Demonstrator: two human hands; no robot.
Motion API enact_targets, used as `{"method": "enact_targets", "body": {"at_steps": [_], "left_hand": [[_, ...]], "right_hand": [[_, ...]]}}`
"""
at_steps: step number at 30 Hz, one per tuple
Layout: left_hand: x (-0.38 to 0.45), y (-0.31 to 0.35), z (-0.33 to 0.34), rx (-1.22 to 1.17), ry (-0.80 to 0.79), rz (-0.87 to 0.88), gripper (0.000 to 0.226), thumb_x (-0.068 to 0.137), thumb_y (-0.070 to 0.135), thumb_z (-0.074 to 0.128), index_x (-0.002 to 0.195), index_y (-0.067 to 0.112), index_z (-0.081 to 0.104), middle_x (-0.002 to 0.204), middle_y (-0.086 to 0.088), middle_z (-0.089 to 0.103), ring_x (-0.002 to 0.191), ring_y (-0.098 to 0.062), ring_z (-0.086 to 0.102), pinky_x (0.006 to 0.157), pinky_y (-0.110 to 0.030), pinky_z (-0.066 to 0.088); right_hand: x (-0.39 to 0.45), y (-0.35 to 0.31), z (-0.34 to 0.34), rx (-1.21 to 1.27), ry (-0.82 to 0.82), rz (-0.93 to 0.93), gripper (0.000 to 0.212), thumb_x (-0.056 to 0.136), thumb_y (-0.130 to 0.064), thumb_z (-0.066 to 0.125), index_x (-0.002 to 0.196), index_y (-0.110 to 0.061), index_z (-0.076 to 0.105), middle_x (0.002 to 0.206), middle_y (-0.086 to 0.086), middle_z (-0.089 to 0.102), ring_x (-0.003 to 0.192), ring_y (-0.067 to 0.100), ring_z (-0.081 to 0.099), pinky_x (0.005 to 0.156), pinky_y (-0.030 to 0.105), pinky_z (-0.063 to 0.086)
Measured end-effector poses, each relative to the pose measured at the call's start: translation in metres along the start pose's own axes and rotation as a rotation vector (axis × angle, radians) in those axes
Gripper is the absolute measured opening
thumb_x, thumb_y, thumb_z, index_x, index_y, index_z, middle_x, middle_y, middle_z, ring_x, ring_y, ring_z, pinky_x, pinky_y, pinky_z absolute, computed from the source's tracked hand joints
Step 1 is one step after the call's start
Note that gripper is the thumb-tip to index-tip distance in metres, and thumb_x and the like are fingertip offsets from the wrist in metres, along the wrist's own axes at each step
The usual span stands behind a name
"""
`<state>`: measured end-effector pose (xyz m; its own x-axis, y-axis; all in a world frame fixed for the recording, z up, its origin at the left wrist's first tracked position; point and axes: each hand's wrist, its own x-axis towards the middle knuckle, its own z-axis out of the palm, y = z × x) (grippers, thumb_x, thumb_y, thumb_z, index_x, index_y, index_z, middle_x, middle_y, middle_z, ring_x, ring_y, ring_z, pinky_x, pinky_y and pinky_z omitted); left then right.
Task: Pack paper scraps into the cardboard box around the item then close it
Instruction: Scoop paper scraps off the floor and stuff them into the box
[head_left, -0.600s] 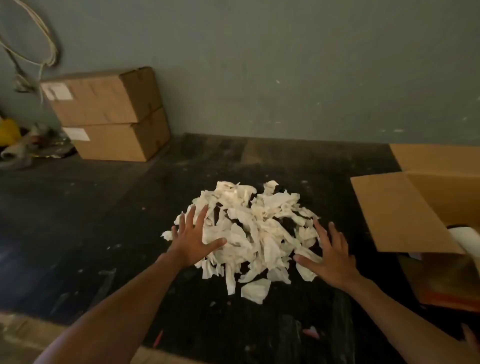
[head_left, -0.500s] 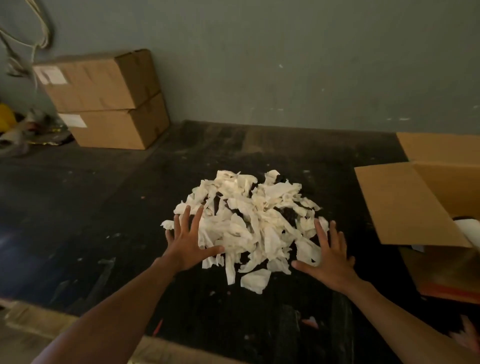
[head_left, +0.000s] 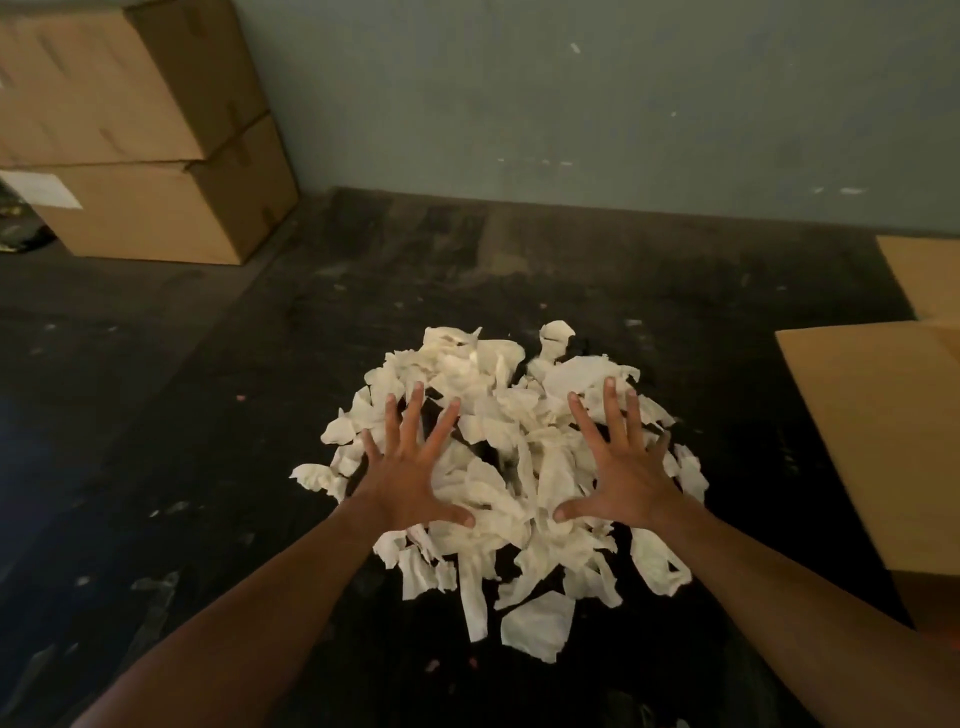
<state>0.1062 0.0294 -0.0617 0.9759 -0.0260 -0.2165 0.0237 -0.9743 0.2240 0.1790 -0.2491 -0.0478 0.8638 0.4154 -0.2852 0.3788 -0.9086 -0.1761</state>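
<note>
A: Both hands are spread flat over the paper scraps at the centre of the frame. The left hand is laid on the left half of the heap, the right hand on the right half, thumbs turned inward toward each other.

B: A change is noted against half a second ago: the hands were then held at the heap's outer edges, palms beside it. Now they have been brought in and on top of the pile, fingers splayed wide.

A: Nothing is gripped yet. Both hands are unclenched, and no scrap is seen closed between fingers; only resting contact can be made out.

B: So a gather is judged to be under way. A two-handed scoop appears to be set up, though none has been lifted.

A: The cardboard box is found at the right edge of the frame, well apart from the heap, one flap laid out toward the pile. Its inside and the item are cut off from view here.

B: Packing is therefore judged barely begun, and closing remains to be done. Loose, light scraps may be shed on the dark table during the carry, so a firm cupping would be called for.

A: Two stacked boxes are seen upper left, untouched.
</note>
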Motion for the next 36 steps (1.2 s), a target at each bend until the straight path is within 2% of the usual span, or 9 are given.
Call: {"method": "enact_targets", "body": {"at_steps": [4,6,9,11,16,20,23,29,36], "left_hand": [[0.038,-0.003,-0.001,0.1,-0.05,0.109,0.139,0.048,0.088,0.065,0.137,0.052,-0.035,0.142,0.0,-0.055,0.134,-0.043,-0.041,0.105,-0.077,-0.006],[0.052,-0.005,0.004,0.136,-0.091,0.128,0.136,0.049,0.088,0.063,0.139,0.052,-0.032,0.144,0.001,-0.053,0.136,-0.044,-0.038,0.105,-0.077,-0.003],[0.064,-0.009,0.017,0.174,-0.204,0.119,0.128,0.056,0.085,0.064,0.148,0.046,-0.015,0.15,0.003,-0.045,0.138,-0.044,-0.034,0.106,-0.077,0.007],[0.066,-0.012,0.024,0.165,-0.235,0.117,0.12,0.06,0.081,0.066,0.15,0.045,-0.005,0.157,0.005,-0.031,0.142,-0.043,-0.028,0.107,-0.075,0.015],[0.063,-0.015,0.03,0.203,-0.11,0.106,0.103,0.072,0.065,0.069,0.149,0.045,0.003,0.158,-0.004,0.006,0.143,-0.044,0.005,0.106,-0.07,0.028],[0.063,-0.014,0.032,0.18,-0.046,0.034,0.094,0.08,0.049,0.069,0.149,0.044,0.005,0.154,-0.007,0.019,0.14,-0.04,0.015,0.107,-0.064,0.032],[0.063,-0.011,0.031,0.177,-0.011,-0.007,0.084,0.085,0.031,0.064,0.15,0.042,0.011,0.153,-0.008,0.026,0.14,-0.04,0.019,0.106,-0.062,0.032],[0.072,-0.013,0.018,0.048,0.054,0.019,0.069,0.087,0.028,0.064,0.147,0.033,0.03,0.141,-0.011,0.044,0.128,-0.036,0.039,0.1,-0.049,0.046],[0.067,0.005,-0.044,-0.126,0.206,-0.002,0.063,0.085,0.016,0.066,0.143,0.022,0.041,0.129,-0.017,0.054,0.116,-0.037,0.053,0.097,-0.046,0.048]], "right_hand": [[0.042,-0.011,-0.005,-0.082,-0.057,-0.021,0.144,0.037,-0.089,0.065,0.133,-0.052,-0.037,0.139,-0.002,-0.056,0.132,0.035,-0.043,0.098,0.081,-0.001],[0.059,-0.013,-0.002,-0.094,-0.158,-0.011,0.142,0.04,-0.085,0.069,0.131,-0.055,-0.037,0.138,-0.003,-0.056,0.133,0.036,-0.042,0.097,0.082,-0.001],[0.074,-0.013,0.008,-0.087,-0.303,0.016,0.138,0.045,-0.078,0.074,0.134,-0.058,-0.03,0.146,-0.004,-0.048,0.137,0.038,-0.035,0.099,0.081,0.003],[0.078,-0.011,0.016,-0.089,-0.315,0.024,0.132,0.049,-0.075,0.075,0.14,-0.056,-0.02,0.154,-0.003,-0.035,0.141,0.04,-0.027,0.101,0.079,0.008],[0.083,-0.004,0.022,-0.067,-0.218,0.024,0.107,0.062,-0.069,0.071,0.144,-0.051,0.004,0.157,-0.003,-0.007,0.143,0.04,-0.005,0.106,0.069,0.02],[0.081,0.003,0.028,0.012,-0.073,0.018,0.078,0.079,-0.046,0.07,0.143,-0.044,0.025,0.152,0.004,0.013,0.136,0.038,0.018,0.105,0.053,0.035],[0.075,0.003,0.034,0.082,0.006,0.029,0.065,0.084,-0.032,0.069,0.14,-0.036,0.037,0.149,0.005,0.022,0.13,0.038,0.026,0.105,0.047,0.036],[0.068,-0.003,0.025,0.231,0.058,0.08,0.059,0.083,-0.02,0.069,0.136,-0.032,0.046,0.136,0.008,0.038,0.12,0.034,0.045,0.102,0.04,0.042],[0.054,-0.002,-0.033,0.354,0.238,0.107,0.053,0.085,-0.026,0.068,0.135,-0.021,0.049,0.122,0.012,0.053,0.112,0.029,0.053,0.093,0.033,0.042]]}}
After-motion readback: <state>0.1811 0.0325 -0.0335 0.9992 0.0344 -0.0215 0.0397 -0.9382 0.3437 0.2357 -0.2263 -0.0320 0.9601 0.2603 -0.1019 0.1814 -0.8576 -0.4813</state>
